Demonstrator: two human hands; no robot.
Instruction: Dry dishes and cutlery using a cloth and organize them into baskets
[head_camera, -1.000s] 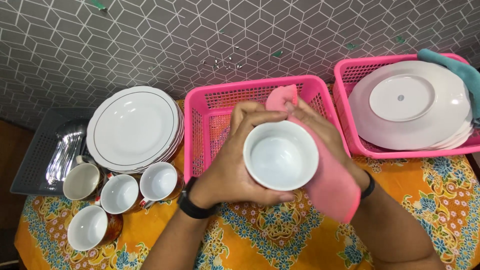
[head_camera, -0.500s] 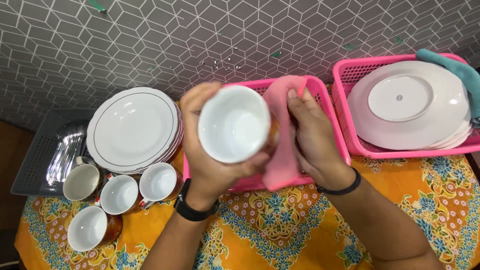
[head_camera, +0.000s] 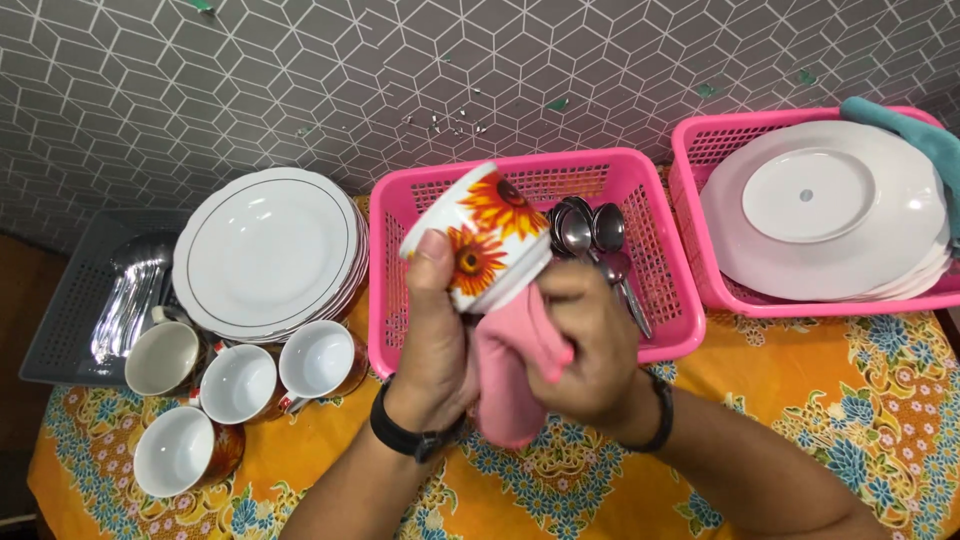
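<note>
1. Left hand (head_camera: 435, 335) closed around a sunflower-patterned cup (head_camera: 482, 234), thumb on its side; cup tilted, mouth toward 10 o'clock, held above the middle pink basket (head_camera: 660, 330).
2. Right hand (head_camera: 580, 345) clenched on a pink cloth (head_camera: 505, 375), pressing it against the cup's base.
3. Spoons (head_camera: 595, 240) lie in that basket at 3 o'clock of the cup.
4. White plate stack (head_camera: 268, 250) at 9 o'clock; four cups (head_camera: 240, 385) at 8 o'clock.

sunflower cup (head_camera: 487, 232) in left hand (head_camera: 437, 345), pink cloth (head_camera: 508, 365) (bunched) under right hand (head_camera: 583, 345)
</note>
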